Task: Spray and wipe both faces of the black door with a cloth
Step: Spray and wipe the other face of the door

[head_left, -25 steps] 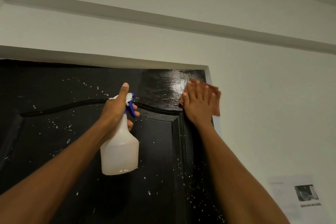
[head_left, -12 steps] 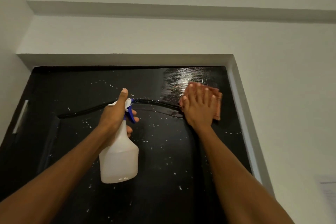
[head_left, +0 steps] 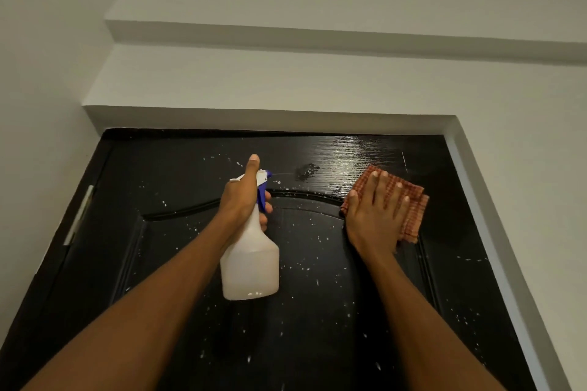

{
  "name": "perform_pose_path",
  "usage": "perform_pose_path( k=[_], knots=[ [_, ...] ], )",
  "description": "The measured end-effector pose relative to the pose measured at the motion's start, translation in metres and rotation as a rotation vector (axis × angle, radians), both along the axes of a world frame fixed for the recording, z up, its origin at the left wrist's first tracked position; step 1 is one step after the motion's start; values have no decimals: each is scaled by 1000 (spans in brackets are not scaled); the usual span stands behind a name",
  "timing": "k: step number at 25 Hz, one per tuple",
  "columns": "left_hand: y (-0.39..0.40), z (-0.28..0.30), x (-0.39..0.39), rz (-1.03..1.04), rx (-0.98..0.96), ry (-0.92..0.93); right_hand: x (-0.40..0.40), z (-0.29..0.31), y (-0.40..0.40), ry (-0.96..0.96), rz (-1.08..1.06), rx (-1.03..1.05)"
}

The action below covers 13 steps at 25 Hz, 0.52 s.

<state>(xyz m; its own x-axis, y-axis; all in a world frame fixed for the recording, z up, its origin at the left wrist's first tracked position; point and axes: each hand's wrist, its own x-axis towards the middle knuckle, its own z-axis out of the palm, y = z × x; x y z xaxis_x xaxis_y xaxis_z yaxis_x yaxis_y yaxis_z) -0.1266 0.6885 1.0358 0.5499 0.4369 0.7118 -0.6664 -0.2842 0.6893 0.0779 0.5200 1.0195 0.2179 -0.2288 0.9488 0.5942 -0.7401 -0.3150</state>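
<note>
The black door point(head_left: 178, 263) fills the lower half of the view, speckled with white droplets; its upper right part shines wet. My left hand point(head_left: 243, 200) grips a white spray bottle point(head_left: 251, 263) with a blue trigger, fingers round the trigger, and a thin jet leaves the nozzle toward a fresh wet patch point(head_left: 306, 171) near the door's top. My right hand point(head_left: 378, 216) lies flat with straight fingers on a red checked cloth point(head_left: 413, 209), pressing it against the door's upper right area.
White wall point(head_left: 317, 79) and a stepped ledge rise above the door. A white door jamb point(head_left: 495, 232) runs down the right side. A metal hinge point(head_left: 79, 216) shows on the door's left edge.
The view has swung left, so the whole door top now shows. A spray jet and a new wet patch have appeared. The right hand with the cloth sits slightly farther right.
</note>
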Motion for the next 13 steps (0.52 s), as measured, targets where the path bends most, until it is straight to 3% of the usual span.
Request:
perform_pose_path(
  k=[9,13],
  knots=[
    [30,15,20,-49,-70,-19,-26,-3,70,41,-3,35],
    [50,20,18,17,33,-59,-38,9,92,16,-1,-50]
  ],
)
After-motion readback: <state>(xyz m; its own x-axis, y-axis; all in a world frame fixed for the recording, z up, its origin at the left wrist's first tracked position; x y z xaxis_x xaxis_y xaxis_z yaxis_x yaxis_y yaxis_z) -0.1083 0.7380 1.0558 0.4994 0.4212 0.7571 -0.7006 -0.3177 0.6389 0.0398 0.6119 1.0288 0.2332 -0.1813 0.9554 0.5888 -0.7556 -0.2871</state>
